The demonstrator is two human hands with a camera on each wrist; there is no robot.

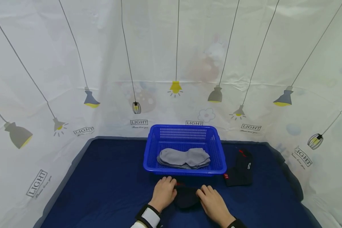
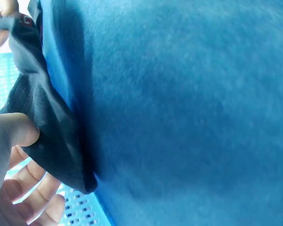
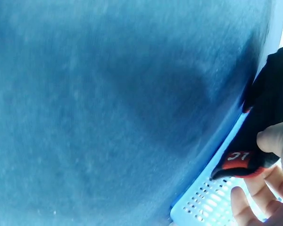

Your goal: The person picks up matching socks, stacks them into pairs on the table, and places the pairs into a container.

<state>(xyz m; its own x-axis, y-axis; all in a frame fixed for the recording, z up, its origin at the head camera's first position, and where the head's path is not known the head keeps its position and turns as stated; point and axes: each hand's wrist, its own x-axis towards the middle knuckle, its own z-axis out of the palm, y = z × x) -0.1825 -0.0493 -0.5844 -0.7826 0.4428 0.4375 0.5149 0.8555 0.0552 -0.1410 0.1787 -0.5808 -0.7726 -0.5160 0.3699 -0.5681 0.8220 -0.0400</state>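
A black sock point(image 1: 186, 198) is stretched between both hands, just in front of the blue basket. My left hand point(image 1: 163, 193) pinches one end between thumb and fingers; in the left wrist view the sock point(image 2: 52, 136) hangs in folds from it. The other end is pinched by my right hand point(image 1: 215, 204). There, the right wrist view shows a red cuff band with white characters on the sock point(image 3: 262, 125). Grey socks point(image 1: 185, 157) lie stacked flat inside the basket point(image 1: 148, 158).
Right of the basket, black socks point(image 1: 239, 174) with red marks and white lettering lie on the dark blue cloth point(image 1: 111, 177). A white sheet point(image 1: 159, 47) printed with hanging lamps rises behind and along both sides.
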